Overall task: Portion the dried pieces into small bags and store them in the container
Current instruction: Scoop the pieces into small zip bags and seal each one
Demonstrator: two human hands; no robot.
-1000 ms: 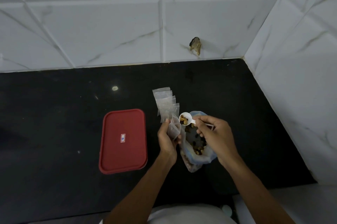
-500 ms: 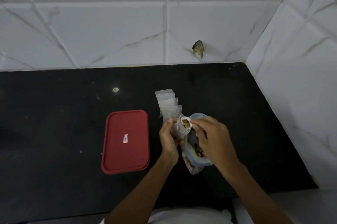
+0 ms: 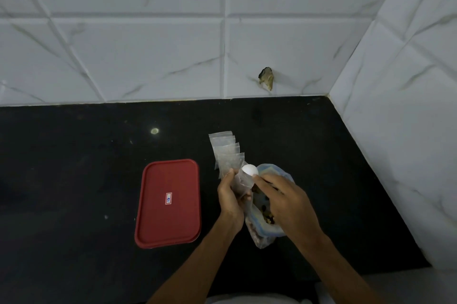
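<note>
Two hands are meeting over the black counter [image 3: 74, 180], near its right end where the tiled walls [image 3: 148, 56] are forming a corner. The left hand [image 3: 231, 201] is gripping a small bag [image 3: 243, 181], fingers curled round its clear sides and holding its mouth up and away from the person. The right hand [image 3: 289, 201] is pinching a white scoop [image 3: 249, 170] by the handle (the handle itself is hiding under the fingers), and the scoop's bowl is sitting at the bag's mouth with its white underside facing the camera. Whether anything is lying inside the small bag cannot be told. Brown dried pieces [image 3: 268, 218] are showing in the big bag [image 3: 269, 229], which is lying open on the counter beneath the right hand and touching the left palm's edge. Spare bags [image 3: 226, 152] are lying fanned in an overlapping row just beyond the left hand. A red-lidded container [image 3: 168, 224] is sitting closed on the counter left of the hands and apart from them, wearing a small label [image 3: 168, 198] at its middle. A brownish chipped spot [image 3: 266, 78] is showing low on the back wall.
</note>
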